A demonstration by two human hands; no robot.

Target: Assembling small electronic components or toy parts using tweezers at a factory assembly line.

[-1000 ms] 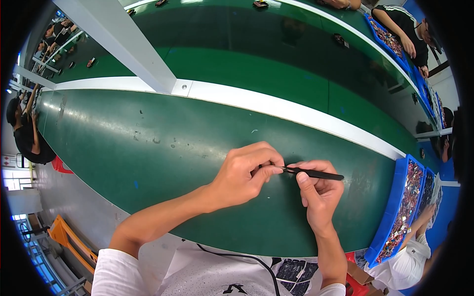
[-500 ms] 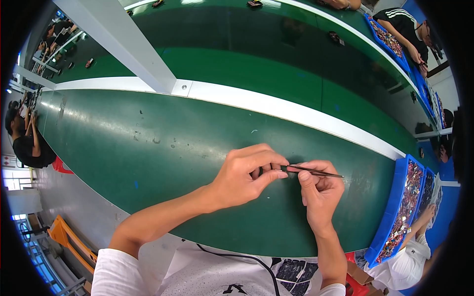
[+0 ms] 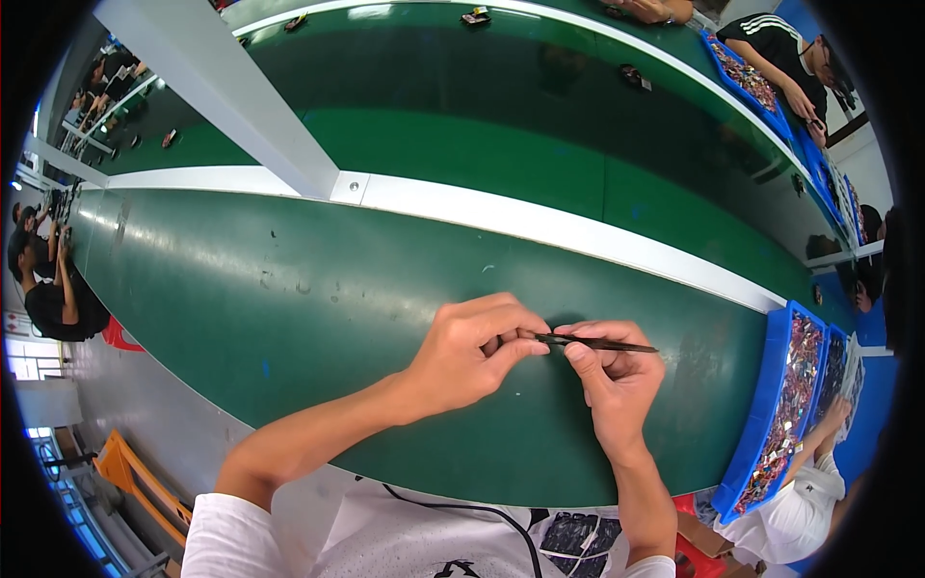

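Note:
Both hands meet over the middle of the green worktable (image 3: 318, 356). Dark slim tweezers (image 3: 617, 344) lie across the fingers of my right hand (image 3: 617, 376), which is closed round them. One end points to the right past the knuckles, and the other reaches toward the left fingertips. My left hand (image 3: 477, 352) is closed in a pinch at a small dark piece (image 3: 542, 338) by that end of the tweezers. The fingers hide most of this piece, so its kind cannot be made out.
Blue trays (image 3: 761, 433) at the right hold many small multicoloured parts. A white rail and a grey post (image 3: 241, 96) border the table's far side. Beyond runs a green conveyor belt (image 3: 434, 144) carrying small dark items. Co-workers sit at left, right and far right.
Both hands have shifted slightly left. The tweezers have turned in my right hand, their two arms now looking closer together. Items on the belt appear slightly farther left.

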